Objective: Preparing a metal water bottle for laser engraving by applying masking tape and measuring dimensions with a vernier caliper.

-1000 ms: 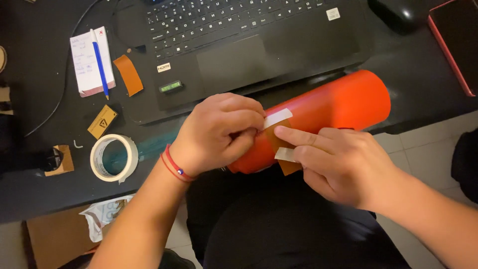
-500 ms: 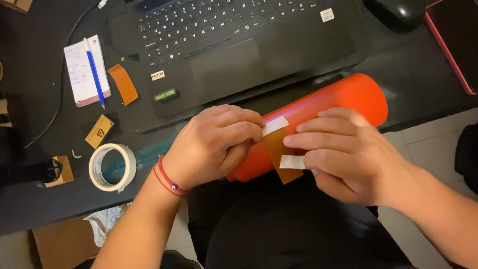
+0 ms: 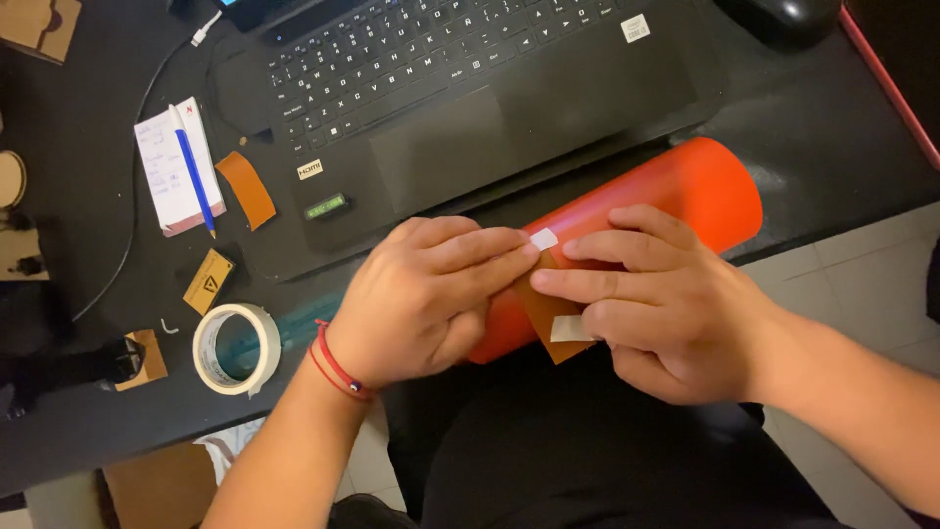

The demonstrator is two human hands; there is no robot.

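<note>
Nearest the camera, both hands meet on an orange cylinder (image 3: pixel 685 191) that lies tilted across the near edge of the black tabletop (image 3: pixel 832 127), its lower end hidden under the hands and its upper end rising to the right. The left hand (image 3: pixel 421 299), with a red cord bracelet (image 3: pixel 338 367) at the wrist, is curled over the lower part of the cylinder, fingers closed narrow, the fingertips pressing a small strip of white tape (image 3: pixel 543 238) against it. The right hand (image 3: pixel 656 299) lies just to the right, fingers stretched flat along the cylinder and touching the left fingertips; it presses a brown leather-like piece (image 3: pixel 543 309) to the cylinder's side, and a second bit of white tape (image 3: pixel 568 328) sits on that piece's lower corner.

Left of the cylinder on the tabletop lies a roll of clear packing tape (image 3: pixel 235 348), flat on its side. Further left of it is a small brown card (image 3: pixel 147 358), and just above the roll a small yellow-brown tag (image 3: pixel 209 281).

Beyond the cylinder, touching or nearly touching its far side, sits an open black laptop (image 3: pixel 529 108). Left of the laptop lies a curved strip of brown material (image 3: pixel 247 189), and beside that a small white notepad (image 3: pixel 171 171) with a blue pen (image 3: pixel 194 171) resting on it. A black cable (image 3: pixel 137 118) curves past the notepad. A dark mouse (image 3: pixel 783 20) lies far above the cylinder's upper end.
</note>
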